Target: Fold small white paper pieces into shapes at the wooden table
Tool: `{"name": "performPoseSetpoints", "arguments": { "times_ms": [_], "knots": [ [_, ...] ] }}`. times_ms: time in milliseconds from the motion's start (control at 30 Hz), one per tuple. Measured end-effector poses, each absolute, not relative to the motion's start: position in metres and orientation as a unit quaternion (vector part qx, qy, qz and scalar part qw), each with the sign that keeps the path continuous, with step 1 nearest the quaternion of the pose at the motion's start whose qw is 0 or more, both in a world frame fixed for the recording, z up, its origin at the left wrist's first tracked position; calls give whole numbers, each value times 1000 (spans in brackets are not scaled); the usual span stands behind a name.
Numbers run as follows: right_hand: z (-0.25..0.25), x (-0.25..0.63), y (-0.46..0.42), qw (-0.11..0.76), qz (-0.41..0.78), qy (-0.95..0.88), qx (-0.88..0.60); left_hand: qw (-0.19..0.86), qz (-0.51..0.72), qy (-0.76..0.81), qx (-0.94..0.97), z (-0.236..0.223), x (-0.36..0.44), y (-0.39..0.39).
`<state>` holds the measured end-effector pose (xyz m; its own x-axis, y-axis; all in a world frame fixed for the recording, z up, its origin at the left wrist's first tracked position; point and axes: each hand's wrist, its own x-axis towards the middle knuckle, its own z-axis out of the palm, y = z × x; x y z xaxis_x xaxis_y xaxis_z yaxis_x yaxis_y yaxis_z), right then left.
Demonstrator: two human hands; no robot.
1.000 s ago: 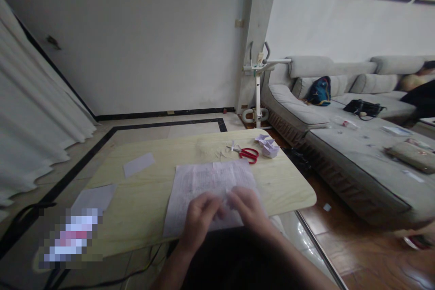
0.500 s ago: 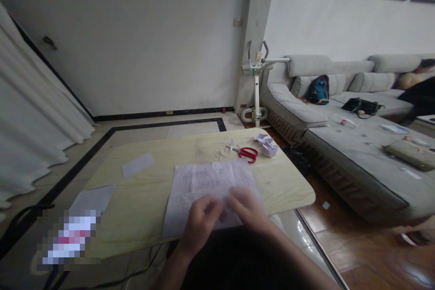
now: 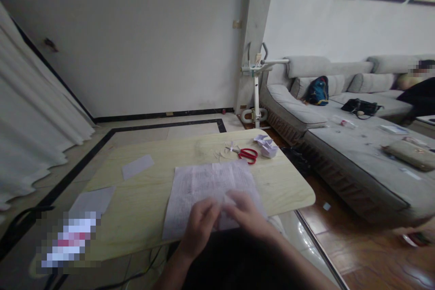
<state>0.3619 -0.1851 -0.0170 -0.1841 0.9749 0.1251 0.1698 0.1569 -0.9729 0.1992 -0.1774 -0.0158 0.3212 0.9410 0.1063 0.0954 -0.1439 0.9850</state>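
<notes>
A large printed sheet of paper (image 3: 204, 186) with fold creases lies flat at the near side of the wooden table. Over its lower part, my left hand (image 3: 204, 222) is closed, thumb and fingertips pressed together in a pinch. My right hand (image 3: 246, 213) faces it almost fingertip to fingertip, its fingers bent and somewhat blurred. Whatever sits between the fingertips is too small and blurred to name. Beyond the sheet's far edge lie red-handled scissors (image 3: 248, 155), beside thin paper scraps (image 3: 220, 153). Crumpled or folded white paper pieces (image 3: 268, 147) rest at the table's far right corner.
The pale wooden table (image 3: 285, 186) has a rounded right corner. On its left are a white paper slip (image 3: 137, 166) and another paper (image 3: 93, 199), near a pixelated patch. A grey sofa (image 3: 353, 145) with bags stands to the right, where a person sits partly in view.
My hands stay over the sheet with only slight finger movement. The right hand's fingers look a little lower and less blurred. The paper and scissors have not moved.
</notes>
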Motion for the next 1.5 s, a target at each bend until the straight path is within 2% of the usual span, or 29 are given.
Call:
{"name": "performPoseSetpoints", "arguments": {
  "times_ms": [200, 300, 467, 633, 933, 1233, 1500],
  "knots": [
    [-9, 360, -193, 413, 562, -557, -450, 548, 413, 396, 610, -20, 200, -178],
    [-8, 361, -193, 410, 570, -560, -440, 567, 409, 395, 596, -20, 199, -179],
    [-7, 361, -188, 426, 579, -555, -419, 536, 420, 396, 616, -16, 197, -179],
    [-7, 360, -183, 445, 546, -579, -411, 504, 453, 421, 604, -18, 198, -178],
    [-15, 359, -184, 451, 524, -583, -427, 572, 429, 408, 567, -31, 200, -175],
    [-22, 356, -180, 471, 527, -566, -424, 521, 420, 401, 625, -20, 201, -179],
    [-22, 357, -181, 471, 522, -557, -442, 584, 409, 406, 572, -33, 200, -178]
  ]
}}
